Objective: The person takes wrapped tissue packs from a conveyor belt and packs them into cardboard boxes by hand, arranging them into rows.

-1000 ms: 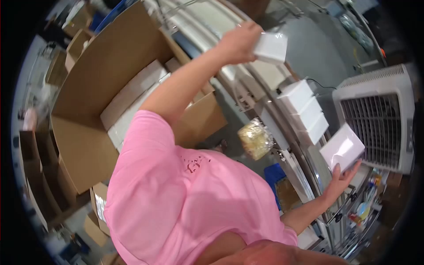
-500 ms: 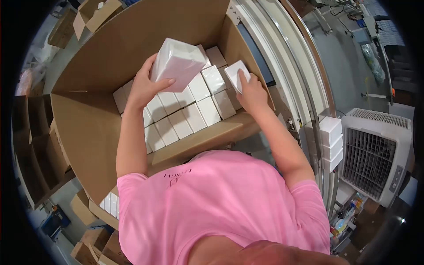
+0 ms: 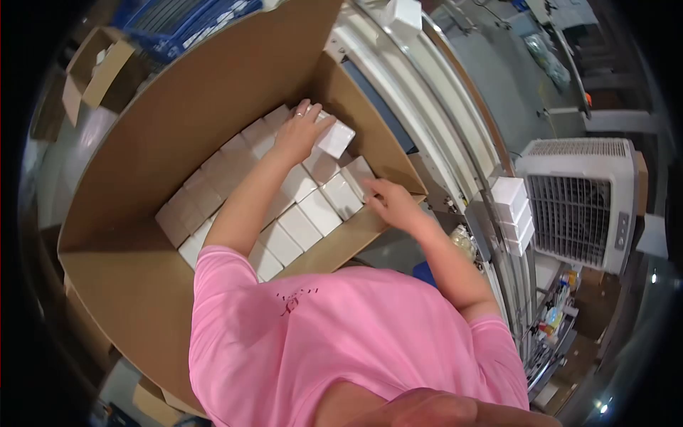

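Inside a large brown cardboard carton (image 3: 117, 213), small white boxes (image 3: 299, 228) lie packed in rows. My left hand (image 3: 302, 134) reaches to the far right part of the carton, its fingers wrapped over a white box (image 3: 337, 141) that sits tilted above the others. Part of that box is hidden under the fingers. By the carton's near right corner is my right hand (image 3: 397, 205), fingers apart and holding nothing. Its fingertips are close to the end box (image 3: 357, 175) of the near rows; whether they touch it I cannot tell.
A conveyor with metal rails (image 3: 434, 107) runs along the carton's right side. Stacked white boxes (image 3: 511, 217) stand at its edge, and another white box (image 3: 404, 16) is farther up. An air cooler (image 3: 576, 206) stands to the right. A blue crate (image 3: 178, 28) is behind the carton.
My left hand has lowered its white box toward the carton's far right. My right hand has let go of a box and drawn back toward the near edge. The view has shifted.
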Demonstrator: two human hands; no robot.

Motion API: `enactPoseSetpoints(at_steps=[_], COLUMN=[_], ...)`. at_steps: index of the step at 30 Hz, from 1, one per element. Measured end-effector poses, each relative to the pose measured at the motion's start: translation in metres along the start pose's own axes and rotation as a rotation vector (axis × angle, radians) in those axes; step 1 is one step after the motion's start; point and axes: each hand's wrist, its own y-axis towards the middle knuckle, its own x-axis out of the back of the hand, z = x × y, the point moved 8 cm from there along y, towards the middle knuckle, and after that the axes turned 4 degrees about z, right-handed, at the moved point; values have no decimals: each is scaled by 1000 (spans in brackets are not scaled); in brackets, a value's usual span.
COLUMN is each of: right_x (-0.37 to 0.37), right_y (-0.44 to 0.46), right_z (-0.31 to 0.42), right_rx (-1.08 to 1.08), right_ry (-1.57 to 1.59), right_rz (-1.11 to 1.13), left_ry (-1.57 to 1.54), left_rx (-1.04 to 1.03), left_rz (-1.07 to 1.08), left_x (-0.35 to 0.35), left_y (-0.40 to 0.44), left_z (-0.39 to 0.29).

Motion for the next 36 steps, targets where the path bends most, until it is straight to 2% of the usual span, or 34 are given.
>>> enactPoseSetpoints(at_steps=[1, 3, 4, 5, 6, 7, 9, 10, 11, 12, 13, 14, 15, 16, 18, 19, 22, 24, 26, 27, 28, 29, 30, 31, 32, 35, 36], right_x=[6, 27, 40, 52, 66, 83, 124, 142, 154, 168, 174, 187, 189, 190, 184, 184, 183, 187, 197, 204, 212, 224, 230, 243, 250, 255, 246], right_y=[-15, -53, -73, -94, -116, -140, -199, -231, -266, -304, -332, -350, -362, -365, -364, -362, -363, -380, -407, -434, -453, -461, -453, -457, -429, -317, -268], right_z=[8, 14, 17, 17, 9, -5, -50, -80, -116, -150, -181, -206, -236, -270, -333, -339, -357, -358, -343, -363, -351, -319, -255, -253, -189, -112, -88], right_rx=[47, 112, 67, 20, 29, 20, -182, -323, -459, -463, -596, -705, -824, -1003, -926, -890, -792, -848, -865, -969, -980, -1012, -1157, -936, -823, -181, -81], right_ry=[20, 46, 86, 128, 101, 50, -16, 29, 85, -247, -418, -591, -586, -404, -6, 31, 21, -51, -8, -261, -340, -327, -288, -412, -284, 149, 182], right_rz=[-37, -158, -192, -234, -366, -527, -889, -1047, -1194, -1346, -1354, -1359, -1319, -1166, -1084, -1114, -1171, -1118, -1198, -1247, -1290, -1267, -1247, -1322, -1320, -1121, -990], left_ry=[57, 51, 49, -85, -42, -192, -305, -293, -214, -129, -41, -36, -27, -15, -201, -292, -296, -319, -337, -364, -396, -430, -468, -544, -632, -807, -851], left_rx=[-58, -147, -210, -150, -134, -143, -1, -18, 36, 105, 195, 169, 148, 128, 127, 121, 242, 274, 329, 342, 366, 401, 395, 436, 476, 470, 434], left_rz=[36, -25, -54, 61, 274, 260, 370, 308, 399, 489, 563, 426, 286, 148, 9, -53, 5, -41, -55, -44, -32, -9, -5, 84, 170, 436, 528], left_x=[-11, -45, -65, -90, -132, -108, -134, -132, -140, -146, -148, -133, -120, -105, -85, -76, -49, -40, -27, -19, -14, -11, -8, -11, -12, -9, -11], left_y=[14, 32, 39, 45, 47, 43, 36, 35, 39, 37, 33, 36, 31, 25, 9, -2, -40, -72, -104, -117, -131, -151, -164, -174, -186, -210, -215], left_z=[-7, -3, -2, 4, 16, -8, -4, -8, -10, -7, 3, 0, -7, -13, -15, -17, -20, -16, -17, -21, -24, -29, -35, -44, -58, -106, -121])
